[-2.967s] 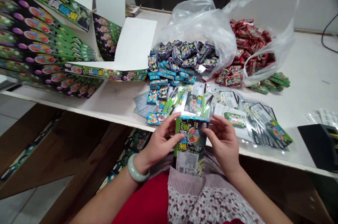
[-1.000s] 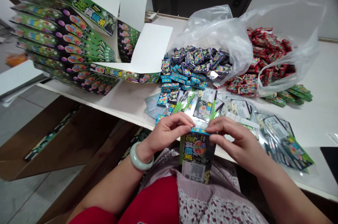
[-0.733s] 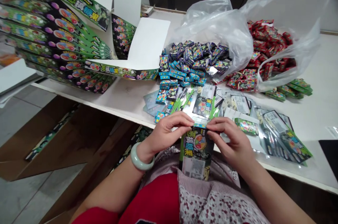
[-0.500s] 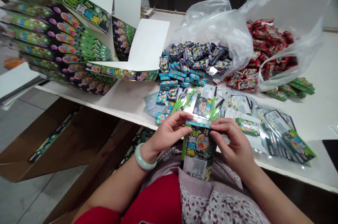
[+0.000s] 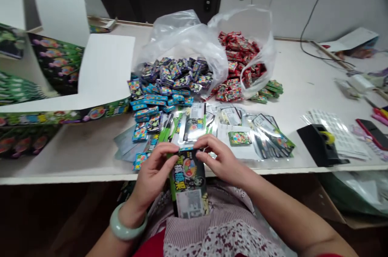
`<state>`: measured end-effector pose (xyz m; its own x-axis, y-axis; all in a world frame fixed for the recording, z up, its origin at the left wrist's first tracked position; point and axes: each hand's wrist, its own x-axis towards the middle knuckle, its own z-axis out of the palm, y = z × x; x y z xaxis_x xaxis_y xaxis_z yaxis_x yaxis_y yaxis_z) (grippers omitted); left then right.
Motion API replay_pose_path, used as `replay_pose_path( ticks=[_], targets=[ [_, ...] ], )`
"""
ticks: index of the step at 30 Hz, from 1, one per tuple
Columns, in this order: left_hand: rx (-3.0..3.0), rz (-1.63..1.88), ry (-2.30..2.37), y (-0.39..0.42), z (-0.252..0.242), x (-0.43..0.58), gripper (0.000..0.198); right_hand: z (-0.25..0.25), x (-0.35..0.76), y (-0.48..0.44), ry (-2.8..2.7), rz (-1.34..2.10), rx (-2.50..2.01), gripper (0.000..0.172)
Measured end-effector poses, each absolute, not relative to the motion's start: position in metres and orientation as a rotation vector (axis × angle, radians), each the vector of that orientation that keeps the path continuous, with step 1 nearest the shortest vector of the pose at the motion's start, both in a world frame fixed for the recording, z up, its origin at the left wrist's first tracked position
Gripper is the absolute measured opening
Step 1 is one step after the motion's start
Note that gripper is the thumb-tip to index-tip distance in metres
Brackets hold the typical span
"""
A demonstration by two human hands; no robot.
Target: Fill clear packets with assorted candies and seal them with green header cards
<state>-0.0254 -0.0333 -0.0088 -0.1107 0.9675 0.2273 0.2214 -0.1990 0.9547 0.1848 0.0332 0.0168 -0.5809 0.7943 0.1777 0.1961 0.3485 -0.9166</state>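
A black and green printed candy packet [image 5: 189, 182] stands upright at the table's front edge, above my lap. My left hand [image 5: 154, 174] pinches its upper left corner between thumb and fingers. At the upper right corner, my right hand [image 5: 222, 160] grips it the same way. A narrow blue strip shows along the packet's top edge between my fingertips; whether it is a small box inside cannot be made out. Just beyond my hands lie flat printed packets [image 5: 194, 125] in clear film. A green candy box [image 5: 239, 138] rests on white paper to their right.
Blue candy boxes [image 5: 151, 101] and purple candy packs [image 5: 178, 73] spill from a clear plastic bag [image 5: 188, 38]. Red packs [image 5: 242, 53] fill another bag. Open display boxes [image 5: 106, 63] stand left. A tape dispenser [image 5: 318, 144] and phone [image 5: 372, 133] lie right.
The view has swung to the right, bringing the tape dispenser and phone into sight. Both hands keep their hold on the packet's top corners.
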Motion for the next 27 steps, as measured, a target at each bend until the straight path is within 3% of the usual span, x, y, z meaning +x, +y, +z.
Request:
replay_pose_path(
  ticks=[2,6,9,19,23,27],
  targets=[
    [1.456,1.379,1.409,-0.029,-0.012,-0.026,0.007,0.016,0.210,0.060,-2.008,1.282,-0.940,0.017],
    [1.445,1.356,1.501,-0.023,-0.014,-0.027,0.012,0.002,0.267,0.118,-2.072,0.738,-1.581,0.017],
    [1.450,1.365,1.505,-0.021,-0.013,-0.024,0.011,-0.015,0.286,0.138,-2.136,0.690,-1.743,0.015],
    [1.463,1.332,1.504,-0.020,-0.013,-0.021,0.013,-0.032,0.297,0.137,-2.034,0.965,-1.725,0.012],
    [1.466,1.367,1.413,-0.017,-0.013,-0.013,0.009,-0.007,0.299,0.131,-1.969,1.040,-1.625,0.020],
    [1.482,1.362,1.324,-0.018,-0.009,-0.003,0.007,0.039,0.256,0.102,-2.016,1.327,-1.182,0.023]
  ],
)
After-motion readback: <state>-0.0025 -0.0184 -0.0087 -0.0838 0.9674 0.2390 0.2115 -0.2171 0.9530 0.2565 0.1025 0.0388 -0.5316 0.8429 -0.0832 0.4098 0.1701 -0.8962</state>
